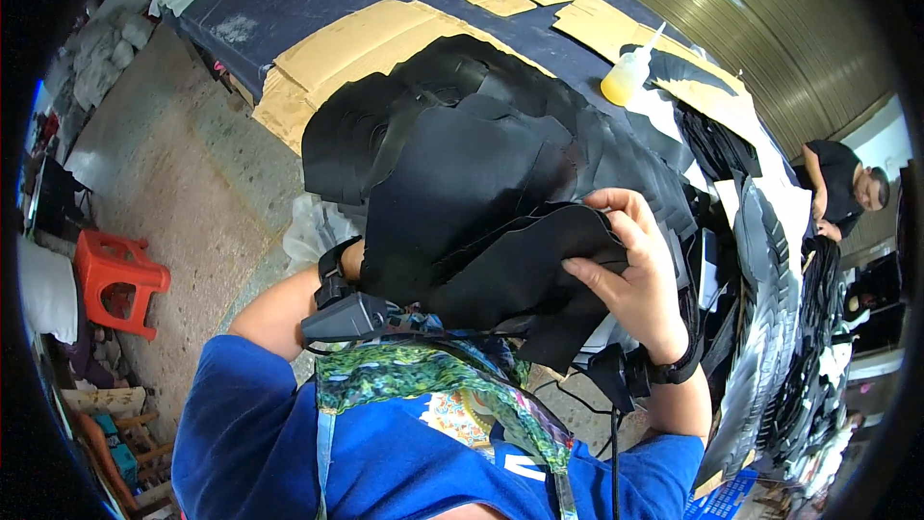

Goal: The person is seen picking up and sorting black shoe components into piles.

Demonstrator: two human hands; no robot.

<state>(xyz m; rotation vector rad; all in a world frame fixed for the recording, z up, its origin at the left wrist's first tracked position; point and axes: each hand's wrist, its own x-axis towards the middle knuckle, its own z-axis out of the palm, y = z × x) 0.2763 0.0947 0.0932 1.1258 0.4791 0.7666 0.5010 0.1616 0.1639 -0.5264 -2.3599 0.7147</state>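
Note:
Black leather-like cut pieces (pixel 452 159) lie in a wide, overlapping pile in front of me. Close to my body, the fingers of my right hand (pixel 643 279) pinch the right edge of a dark leather piece (pixel 525 265), thumb on the near side and fingers curled over the far side. That piece is lifted and bent, with other layers showing behind it. My left forearm reaches in from the left, and the left hand itself is hidden behind the black pieces; only its wrist, with a dark strap, shows.
Cardboard sheets (pixel 371 34) lie on the dark-covered table (pixel 265 5). A squeeze bottle of yellow liquid (pixel 628 75) stands beyond the pile. Stacks of dark strips (pixel 765 260) run along the right. A red stool (pixel 120 279) stands on the left floor; another person (pixel 835 178) works at far right.

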